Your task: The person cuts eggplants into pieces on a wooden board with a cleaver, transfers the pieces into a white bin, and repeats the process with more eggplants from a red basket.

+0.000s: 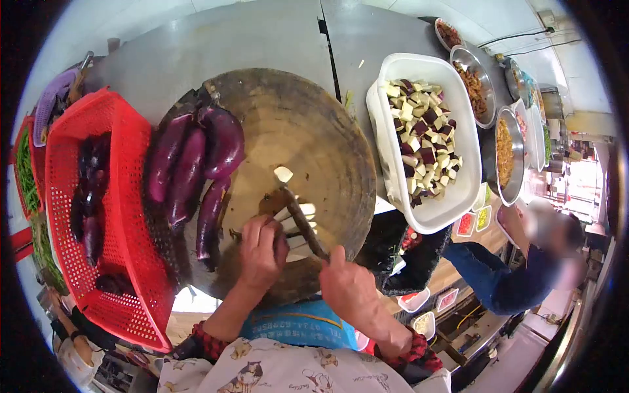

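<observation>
On a round wooden chopping block (pixel 295 124), my left hand (pixel 262 252) rests with curled fingers on cut eggplant strips (pixel 298 242). My right hand (pixel 347 285) is wrapped round the handle end of a knife (pixel 304 226), whose narrow dark edge lies over the strips, close beside my left fingers. One pale eggplant piece (pixel 283 173) sits alone beyond the knife tip. Several whole purple eggplants (pixel 187 177) lie on the block's left side. At the right, a white tub (pixel 472 170) holds diced eggplant (pixel 426 137).
A red plastic basket (pixel 124 196) with dark eggplants stands at the left. Metal bowls of food (pixel 517 157) line the far right. A black-lined bin (pixel 386 252) is below the block's right edge. Another person (pixel 524 275) is at the right, and another person's arm shows lower left.
</observation>
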`<state>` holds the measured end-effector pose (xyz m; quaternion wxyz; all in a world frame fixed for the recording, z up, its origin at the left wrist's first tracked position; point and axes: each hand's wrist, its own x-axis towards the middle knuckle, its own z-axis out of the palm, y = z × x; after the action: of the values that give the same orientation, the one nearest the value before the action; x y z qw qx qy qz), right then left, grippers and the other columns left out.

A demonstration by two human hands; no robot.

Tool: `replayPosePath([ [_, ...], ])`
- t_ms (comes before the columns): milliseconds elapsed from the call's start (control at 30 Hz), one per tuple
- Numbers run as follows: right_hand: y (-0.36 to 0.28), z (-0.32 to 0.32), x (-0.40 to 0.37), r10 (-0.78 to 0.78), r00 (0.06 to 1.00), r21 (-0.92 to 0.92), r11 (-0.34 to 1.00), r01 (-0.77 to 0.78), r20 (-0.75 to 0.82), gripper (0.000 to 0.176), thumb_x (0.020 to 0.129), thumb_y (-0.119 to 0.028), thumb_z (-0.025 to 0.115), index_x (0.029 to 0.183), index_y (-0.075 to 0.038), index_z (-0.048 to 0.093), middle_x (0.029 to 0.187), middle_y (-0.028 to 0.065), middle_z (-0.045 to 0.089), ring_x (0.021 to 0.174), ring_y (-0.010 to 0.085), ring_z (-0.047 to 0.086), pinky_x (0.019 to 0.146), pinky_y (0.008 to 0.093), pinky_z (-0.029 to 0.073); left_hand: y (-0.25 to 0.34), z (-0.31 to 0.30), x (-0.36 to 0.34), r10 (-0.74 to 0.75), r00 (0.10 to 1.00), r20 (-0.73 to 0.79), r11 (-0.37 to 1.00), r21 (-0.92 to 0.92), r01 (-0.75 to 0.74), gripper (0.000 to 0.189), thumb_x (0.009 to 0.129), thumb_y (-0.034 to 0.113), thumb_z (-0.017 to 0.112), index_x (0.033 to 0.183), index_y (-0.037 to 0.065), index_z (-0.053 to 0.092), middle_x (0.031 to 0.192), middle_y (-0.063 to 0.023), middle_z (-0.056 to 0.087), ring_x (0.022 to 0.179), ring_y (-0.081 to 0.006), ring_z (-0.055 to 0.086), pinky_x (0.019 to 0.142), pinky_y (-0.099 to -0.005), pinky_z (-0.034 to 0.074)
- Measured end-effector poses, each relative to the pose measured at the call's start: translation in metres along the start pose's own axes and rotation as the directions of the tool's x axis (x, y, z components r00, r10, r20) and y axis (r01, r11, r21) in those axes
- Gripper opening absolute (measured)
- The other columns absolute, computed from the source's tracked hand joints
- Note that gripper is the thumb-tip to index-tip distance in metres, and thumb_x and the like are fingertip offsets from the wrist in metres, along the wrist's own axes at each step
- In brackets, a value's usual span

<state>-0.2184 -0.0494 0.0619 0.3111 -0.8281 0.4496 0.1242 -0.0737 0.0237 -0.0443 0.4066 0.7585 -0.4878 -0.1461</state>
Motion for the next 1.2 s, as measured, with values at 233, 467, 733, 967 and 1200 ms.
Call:
replayPosePath([
  [233, -0.016, 0.000, -0.034, 0.024, 0.997, -0.022, 0.999, -0.023, 0.068, 0.022, 0.088, -0.013, 0.058, 0.095, -0.001, 0.041, 0.054, 0.0187, 0.057, 0.048, 0.0382, 0.060, 0.042, 0.0477, 0.046, -0.013, -0.003, -0.007, -0.033, 0.994, -0.100, 0.999, -0.034, 0.030, 0.028, 0.071, -0.006, 0.059, 0.098, 0.001, 0.055, 0.101, -0.0190, 0.055, 0.092, -0.0391, 0.053, 0.081, -0.0463, 0.044],
  [467, -0.016, 0.020, 0.017, -0.027, 0.999, 0.000, 1.000, 0.027, -0.042, 0.024, 0.090, -0.016, 0.057, 0.096, -0.001, 0.041, 0.053, 0.0187, 0.057, 0.048, 0.0382, 0.061, 0.042, 0.0484, 0.047, -0.009, -0.003, -0.006, -0.009, 1.000, -0.024, 1.000, 0.022, 0.009, 0.025, 0.068, -0.004, 0.061, 0.092, 0.001, 0.056, 0.097, -0.0170, 0.055, 0.089, -0.0362, 0.052, 0.077, -0.0445, 0.045],
  [733, -0.037, 0.008, -0.033, 0.014, 0.998, -0.007, 1.000, -0.013, 0.068, 0.023, 0.090, -0.015, 0.057, 0.097, 0.000, 0.042, 0.055, 0.0201, 0.058, 0.049, 0.0395, 0.060, 0.042, 0.0482, 0.047, -0.016, -0.028, -0.016, -0.046, 0.988, -0.149, 0.999, -0.034, 0.041, 0.023, 0.072, -0.003, 0.059, 0.094, 0.001, 0.054, 0.096, -0.0183, 0.055, 0.088, -0.0380, 0.052, 0.077, -0.0448, 0.044],
  [967, -0.032, 0.033, 0.013, -0.009, 0.999, 0.023, 1.000, 0.008, 0.046, 0.020, 0.091, -0.016, 0.055, 0.092, 0.000, 0.043, 0.056, 0.0206, 0.058, 0.053, 0.0401, 0.061, 0.046, 0.0479, 0.049, -0.013, -0.017, -0.018, -0.105, 0.994, 0.016, 0.987, 0.124, 0.102, 0.024, 0.073, -0.001, 0.061, 0.096, 0.003, 0.055, 0.101, -0.0183, 0.055, 0.091, -0.0376, 0.053, 0.079, -0.0445, 0.044],
  [1200, -0.003, -0.011, -0.021, -0.069, 0.993, 0.430, 0.897, 0.105, -0.098, 0.022, 0.088, -0.010, 0.061, 0.098, 0.003, 0.047, 0.053, 0.0207, 0.054, 0.048, 0.0422, 0.057, 0.043, 0.0487, 0.045, -0.016, -0.043, -0.045, -0.136, 0.980, -0.147, 0.990, -0.060, 0.128, 0.025, 0.078, 0.007, 0.057, 0.102, 0.003, 0.051, 0.103, -0.0174, 0.052, 0.098, -0.0335, 0.051, 0.090, -0.0455, 0.041],
])
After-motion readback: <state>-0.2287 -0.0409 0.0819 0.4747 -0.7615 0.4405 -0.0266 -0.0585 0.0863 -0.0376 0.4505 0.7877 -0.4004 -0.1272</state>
